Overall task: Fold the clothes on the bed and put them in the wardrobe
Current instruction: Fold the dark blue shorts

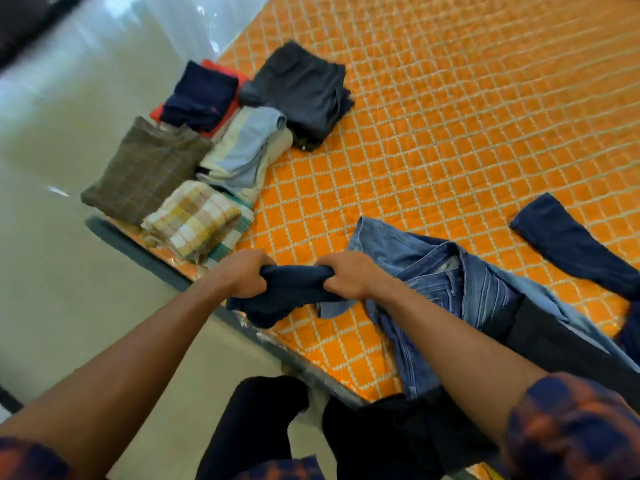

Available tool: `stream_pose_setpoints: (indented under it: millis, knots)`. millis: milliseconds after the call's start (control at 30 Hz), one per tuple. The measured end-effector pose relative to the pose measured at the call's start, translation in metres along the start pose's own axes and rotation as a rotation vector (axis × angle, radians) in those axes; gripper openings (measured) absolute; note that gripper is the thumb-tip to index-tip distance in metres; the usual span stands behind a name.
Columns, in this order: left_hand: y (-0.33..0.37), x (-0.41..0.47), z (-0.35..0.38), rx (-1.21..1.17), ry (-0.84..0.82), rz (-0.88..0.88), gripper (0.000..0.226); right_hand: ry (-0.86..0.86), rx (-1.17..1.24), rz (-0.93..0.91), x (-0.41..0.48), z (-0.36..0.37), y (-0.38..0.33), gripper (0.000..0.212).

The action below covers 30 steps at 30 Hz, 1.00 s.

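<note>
Me: My left hand (242,276) is a tight fist, fingers curled round one end of a dark navy garment (294,294). My right hand (348,277) grips the other end the same way, knuckles up.

Checker: Where in frame?

Me: Lower centre, at the near edge of the bed (450,116). The cloth is bunched between my fists and the rest hangs just below them. I can't tell whether it touches the orange quilted cover.

Checker: Loose clothes?

Me: Blue jeans (446,282) lie crumpled just right of my right hand, waistband open, running under my right forearm. A black garment (554,344) lies against them, lower right. A navy piece (571,244) lies flat at the right edge, apart from the jeans.

Checker: Folded ones?

Me: Clustered left of centre, by the bed's corner. The dark grey stack (298,88) is highest in frame. To its left a navy fold (201,95) sits on a red one (227,71). A pale blue and cream pile (246,150) is in the middle and a brown check fold (145,171) is furthest left. The yellow plaid pile (192,220) is nearest my left hand, not touching it.

Checker: Rest?

Me: Pale glossy floor (52,271) down the left side. A checked sleeve (571,427) is pushed up my right arm, bottom right.
</note>
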<state>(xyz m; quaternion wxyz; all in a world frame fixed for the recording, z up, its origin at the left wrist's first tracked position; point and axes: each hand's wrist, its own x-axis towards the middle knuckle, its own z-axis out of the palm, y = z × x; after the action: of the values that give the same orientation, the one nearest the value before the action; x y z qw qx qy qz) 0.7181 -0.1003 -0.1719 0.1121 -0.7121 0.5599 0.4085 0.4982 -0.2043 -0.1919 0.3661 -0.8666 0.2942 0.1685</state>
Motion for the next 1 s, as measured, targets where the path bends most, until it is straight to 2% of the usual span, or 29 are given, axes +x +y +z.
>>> stream_pose_setpoints:
  millis: [167,333,400,500,633,667,733,767,833,867,933,1000]
  knots:
    - [0.011,0.012,-0.075,0.079,0.043,0.113,0.034,-0.104,0.267,0.083,0.006,-0.059,-0.002,0.016]
    - [0.016,0.059,-0.15,0.2,0.05,0.226,0.041,-0.168,0.242,0.21,0.038,-0.118,0.002,0.017]
    - [0.015,0.09,-0.189,0.259,0.064,0.252,0.048,-0.116,0.22,0.259,0.062,-0.149,0.005,0.009]
    - [0.017,0.134,-0.255,0.325,0.222,0.33,0.048,0.103,0.133,0.322,0.097,-0.206,0.01,0.008]
    - [0.017,0.196,-0.358,0.305,0.478,0.435,0.052,0.524,0.02,0.336,0.152,-0.289,0.016,0.004]
    - [0.016,0.206,-0.377,0.318,0.553,0.497,0.057,0.644,-0.016,0.321,0.162,-0.302,0.016,0.011]
    - [0.006,0.232,-0.408,0.357,0.71,0.587,0.064,0.846,-0.082,0.313,0.193,-0.321,0.021,0.039]
    - [0.0,0.244,-0.415,0.377,0.787,0.617,0.067,0.917,-0.108,0.321,0.206,-0.324,0.022,0.05]
    - [-0.016,0.272,-0.426,0.371,0.888,0.639,0.069,1.004,-0.144,0.323,0.243,-0.319,0.03,0.06]
    - [-0.028,0.289,-0.421,0.385,0.896,0.642,0.066,0.991,-0.167,0.341,0.259,-0.308,0.033,0.062]
    - [-0.06,0.335,-0.402,0.459,0.857,0.627,0.06,0.834,-0.232,0.43,0.303,-0.28,0.043,0.066]
    - [-0.097,0.374,-0.368,0.558,0.665,0.521,0.069,0.631,-0.246,0.495,0.337,-0.24,0.045,0.073]
